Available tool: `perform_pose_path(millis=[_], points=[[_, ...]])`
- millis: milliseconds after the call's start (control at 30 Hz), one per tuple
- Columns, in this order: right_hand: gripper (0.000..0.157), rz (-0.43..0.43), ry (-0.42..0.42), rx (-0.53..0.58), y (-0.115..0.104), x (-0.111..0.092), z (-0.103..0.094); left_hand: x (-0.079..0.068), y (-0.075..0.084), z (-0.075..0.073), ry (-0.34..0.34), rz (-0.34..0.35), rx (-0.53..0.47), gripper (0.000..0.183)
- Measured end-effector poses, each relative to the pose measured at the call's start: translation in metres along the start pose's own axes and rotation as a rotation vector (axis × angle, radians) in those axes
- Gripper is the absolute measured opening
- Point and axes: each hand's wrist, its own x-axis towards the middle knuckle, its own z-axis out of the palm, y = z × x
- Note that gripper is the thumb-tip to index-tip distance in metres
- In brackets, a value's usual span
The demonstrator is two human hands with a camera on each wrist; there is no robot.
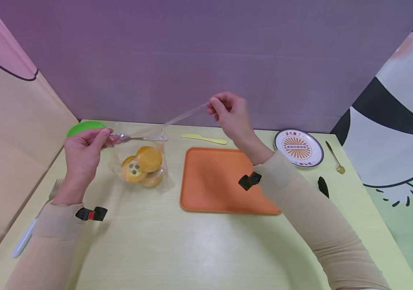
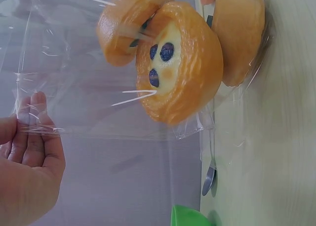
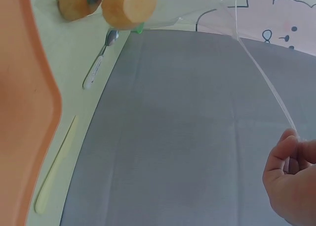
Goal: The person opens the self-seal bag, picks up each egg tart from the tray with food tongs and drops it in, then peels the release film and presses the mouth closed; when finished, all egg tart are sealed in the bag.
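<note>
My left hand (image 1: 83, 151) pinches the edge of a clear plastic bag (image 2: 98, 112) on the left side of the table, and the bag hangs from it. Inside lie several round golden pastries (image 1: 133, 172), like egg tarts; one has dark spots on a pale yellow filling in the left wrist view. My right hand (image 1: 231, 117) is raised above the far edge of the orange tray, thumb and fingertips together. Between them it pinches the end of a thin clear plastic strip (image 3: 266, 82), stretched taut down to the top of the bag.
An orange tray (image 1: 206, 181) lies mid-table. Behind are a yellow knife (image 1: 203, 139), a white-handled spoon (image 1: 155, 138) and a green bowl (image 1: 84, 126). A fork (image 1: 28, 237) lies left; a patterned plate (image 1: 282, 141), gold spoon (image 1: 337, 161) and black utensil end (image 1: 323, 187) are right.
</note>
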Motion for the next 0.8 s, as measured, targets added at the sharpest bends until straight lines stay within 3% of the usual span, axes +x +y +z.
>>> perform_pose_path(millis=[267, 533, 800], points=[[0.019, 0.012, 0.055, -0.008, 0.004, -0.005, -0.022, 0.0, 0.0, -0.001, 0.009, -0.05, 0.041, 0.025], [0.018, 0.096, 0.158, 0.144, 0.0, -0.013, -0.05, 0.0, 0.0, -0.004, 0.004, -0.07, 0.047, 0.028], [0.02, 0.11, 0.214, 0.223, -0.001, -0.027, -0.08, 0.001, 0.001, -0.003, -0.001, -0.063, 0.015, 0.026]])
